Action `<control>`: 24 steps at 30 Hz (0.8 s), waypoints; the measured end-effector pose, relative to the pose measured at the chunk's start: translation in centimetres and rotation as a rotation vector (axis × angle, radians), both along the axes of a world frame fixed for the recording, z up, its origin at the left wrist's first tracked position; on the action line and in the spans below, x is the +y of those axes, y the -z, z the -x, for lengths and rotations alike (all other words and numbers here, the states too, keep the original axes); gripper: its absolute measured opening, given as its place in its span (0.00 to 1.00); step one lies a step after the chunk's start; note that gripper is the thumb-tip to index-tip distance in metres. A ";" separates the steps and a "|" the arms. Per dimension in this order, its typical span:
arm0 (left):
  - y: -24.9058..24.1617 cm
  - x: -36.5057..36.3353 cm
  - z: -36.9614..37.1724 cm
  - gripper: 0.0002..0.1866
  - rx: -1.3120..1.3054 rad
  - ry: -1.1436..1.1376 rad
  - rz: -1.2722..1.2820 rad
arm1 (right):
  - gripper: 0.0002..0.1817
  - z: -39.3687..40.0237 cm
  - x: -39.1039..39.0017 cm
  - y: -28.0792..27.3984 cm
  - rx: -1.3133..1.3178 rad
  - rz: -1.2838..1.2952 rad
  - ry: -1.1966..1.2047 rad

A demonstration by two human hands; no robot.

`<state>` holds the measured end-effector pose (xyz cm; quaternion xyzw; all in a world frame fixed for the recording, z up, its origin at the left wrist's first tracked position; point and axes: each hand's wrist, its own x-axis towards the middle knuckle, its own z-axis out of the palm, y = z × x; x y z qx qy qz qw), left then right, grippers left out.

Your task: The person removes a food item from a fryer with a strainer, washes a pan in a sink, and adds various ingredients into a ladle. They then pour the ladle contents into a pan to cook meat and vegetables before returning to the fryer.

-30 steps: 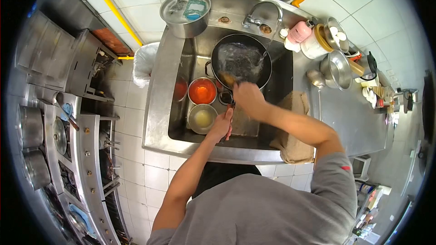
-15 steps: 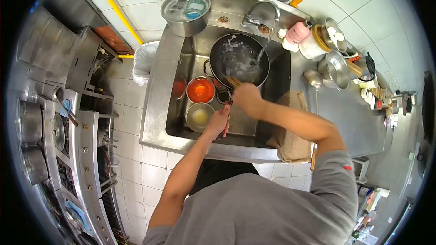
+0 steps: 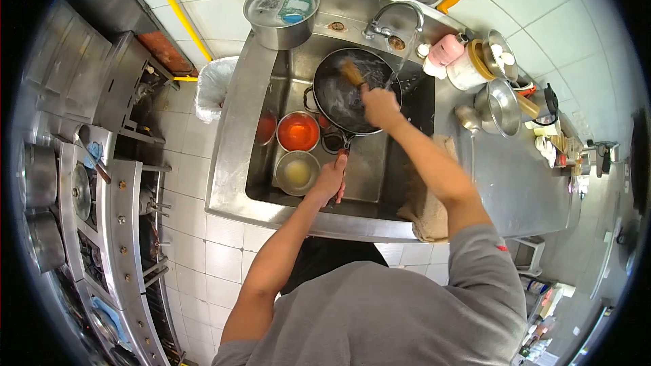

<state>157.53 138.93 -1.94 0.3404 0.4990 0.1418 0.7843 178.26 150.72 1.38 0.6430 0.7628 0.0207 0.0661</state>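
My left hand (image 3: 333,179) is closed round the handle of a dark wok (image 3: 339,112), which sits tilted in the steel sink (image 3: 366,193). My right hand (image 3: 382,107) grips a bamboo brush (image 3: 352,72), its bristles inside the wok on the upper middle part. Water runs from the faucet (image 3: 395,8) into the wok's right side, and wet foam shows on the dark surface. Left of the handle, a bowl of red liquid (image 3: 298,131) and a bowl of pale yellow liquid (image 3: 298,173) stand in the sink.
A steel pot (image 3: 281,15) holding a green packet stands at the sink's back left corner. To the right are a pink bottle (image 3: 447,49), a steel bowl (image 3: 498,108), a ladle (image 3: 468,118) and a brown cloth (image 3: 431,209) over the edge. Stoves stand far left.
My right hand has moved up and right with the brush, from the wok's near rim to its inside. My left hand keeps its hold on the handle.
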 end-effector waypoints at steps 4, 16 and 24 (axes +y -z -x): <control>0.4 0.6 0.6 0.28 0.003 0.036 -0.014 | 0.13 3.1 -5.6 -6.5 -0.079 0.293 -0.152; 0.1 0.6 1.0 0.28 -0.006 0.023 -0.027 | 0.16 -0.1 -5.9 -4.6 -0.078 0.359 -0.076; 0.9 0.3 0.6 0.29 0.022 0.031 -0.045 | 0.19 -0.7 5.4 -7.3 0.785 0.692 0.250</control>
